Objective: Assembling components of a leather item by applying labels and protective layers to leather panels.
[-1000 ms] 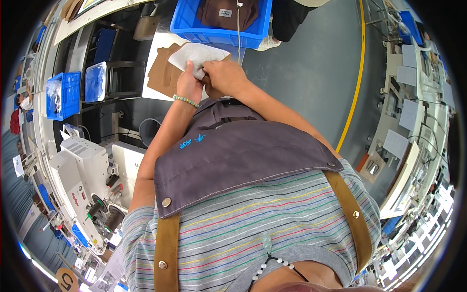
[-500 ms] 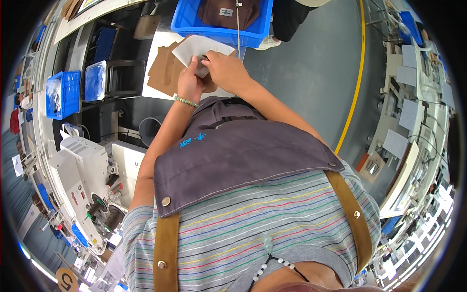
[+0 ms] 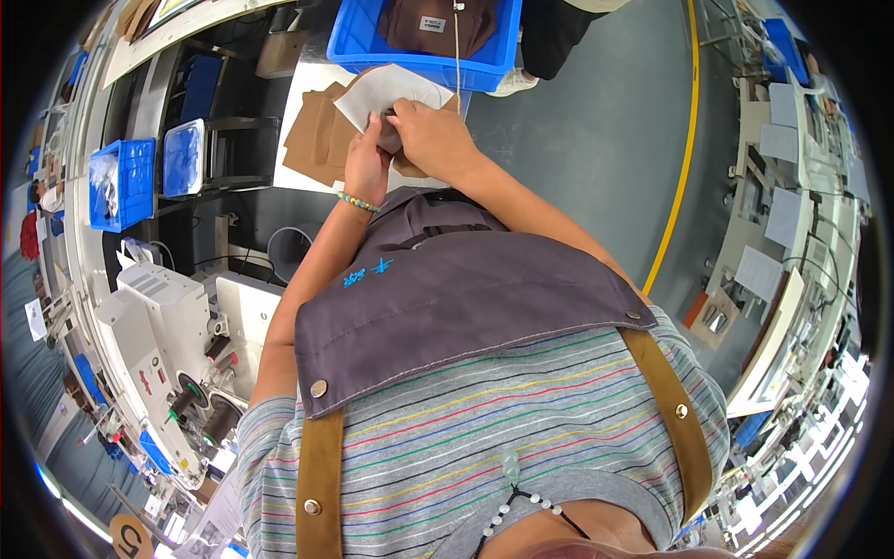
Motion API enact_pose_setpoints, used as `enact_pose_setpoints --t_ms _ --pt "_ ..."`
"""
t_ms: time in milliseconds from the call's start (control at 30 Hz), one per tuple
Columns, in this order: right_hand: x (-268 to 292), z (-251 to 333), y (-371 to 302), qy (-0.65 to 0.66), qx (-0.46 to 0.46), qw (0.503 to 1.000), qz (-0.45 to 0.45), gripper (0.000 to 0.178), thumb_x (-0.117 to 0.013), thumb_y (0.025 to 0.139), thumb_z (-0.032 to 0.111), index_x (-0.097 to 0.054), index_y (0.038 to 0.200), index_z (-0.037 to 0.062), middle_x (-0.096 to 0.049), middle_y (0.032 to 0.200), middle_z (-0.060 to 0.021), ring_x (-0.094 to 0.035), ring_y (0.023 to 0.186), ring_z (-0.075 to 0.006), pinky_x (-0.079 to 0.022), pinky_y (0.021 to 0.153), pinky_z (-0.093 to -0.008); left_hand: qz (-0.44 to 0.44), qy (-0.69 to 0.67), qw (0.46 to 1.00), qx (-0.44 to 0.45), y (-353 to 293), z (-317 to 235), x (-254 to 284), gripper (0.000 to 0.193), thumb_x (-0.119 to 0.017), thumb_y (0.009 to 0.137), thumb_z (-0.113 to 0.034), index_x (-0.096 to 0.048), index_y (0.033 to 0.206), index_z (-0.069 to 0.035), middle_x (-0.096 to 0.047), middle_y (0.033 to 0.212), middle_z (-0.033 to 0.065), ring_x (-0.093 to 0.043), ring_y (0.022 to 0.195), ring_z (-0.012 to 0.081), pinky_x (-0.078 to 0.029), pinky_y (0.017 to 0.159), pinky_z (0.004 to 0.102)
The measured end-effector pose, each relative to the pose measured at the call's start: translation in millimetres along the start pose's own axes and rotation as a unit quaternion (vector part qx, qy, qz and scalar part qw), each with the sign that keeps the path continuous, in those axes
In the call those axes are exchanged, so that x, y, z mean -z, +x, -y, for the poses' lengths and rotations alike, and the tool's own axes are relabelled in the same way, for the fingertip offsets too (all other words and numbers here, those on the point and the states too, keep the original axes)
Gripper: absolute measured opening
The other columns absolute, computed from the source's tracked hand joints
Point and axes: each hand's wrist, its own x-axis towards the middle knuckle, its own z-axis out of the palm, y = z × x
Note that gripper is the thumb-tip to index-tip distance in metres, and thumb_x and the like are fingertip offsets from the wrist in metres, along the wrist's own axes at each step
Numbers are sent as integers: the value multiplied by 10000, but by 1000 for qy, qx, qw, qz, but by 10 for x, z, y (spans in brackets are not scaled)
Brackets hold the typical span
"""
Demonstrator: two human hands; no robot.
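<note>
My left hand, with a beaded bracelet at its wrist, is closed on the near edge of a piece with a white face and a brown edge. Its thumb points up against the white side. My right hand is closed over the same piece from the right, its fingertips meeting the left thumb. Something small and dark shows between these fingertips, too little of it to name. Under and left of my hands, flat brown pieces lie overlapped on a white tabletop.
A blue bin holding brown pieces stands just beyond my hands, with a thin cord hanging in front. Someone's dark-trousered leg is right of it. At left are a blue crate and a white sewing machine. A yellow line crosses the grey floor.
The white-faced piece has turned and shifted slightly to the right in my hands. My left hand has moved a little to the right; my right hand stays nearly in place.
</note>
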Motion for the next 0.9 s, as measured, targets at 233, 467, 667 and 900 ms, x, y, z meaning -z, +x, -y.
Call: enact_pose_setpoints --t_ms 233,467,667,900 --pt "-10 -222 89 130 -83 988 -16 319 -622 946 322 -608 959 3 -707 876 -150 -692 787 -337 -522 732 -432 -14 -44 999 18 3 -112 -6 349 -538 1054 -312 -593 1239 -20 -674 1132 26 -633 1038 145 -504 878 329" --pt "365 -751 199 294 -84 924 -228 271 -699 935 297 -691 1086 73 -676 927 -18 -584 791 -117 -487 698 -300 109 564 781 -246 -50 -591 168 251 -660 797 30 -775 974 -106 -722 1144 97 -653 1160 246 -529 898 384" --pt "514 -204 256 242 -30 962 125 332 -767 849 281 -687 1095 72 -683 1022 -34 -620 891 -130 -484 758 -278 98 504 755 -408 10 -565 209 351 -727 690 74 -780 967 -134 -703 1245 58 -574 1283 290 -439 1060 401" --pt "-66 -60 181 180 25 983 -26 253 -705 845 198 -655 1028 30 -690 1038 -150 -661 953 -363 -530 782 -426 100 260 903 -328 125 -381 357 202 -724 792 66 -742 950 -59 -614 1371 137 -527 1323 279 -422 1087 379"
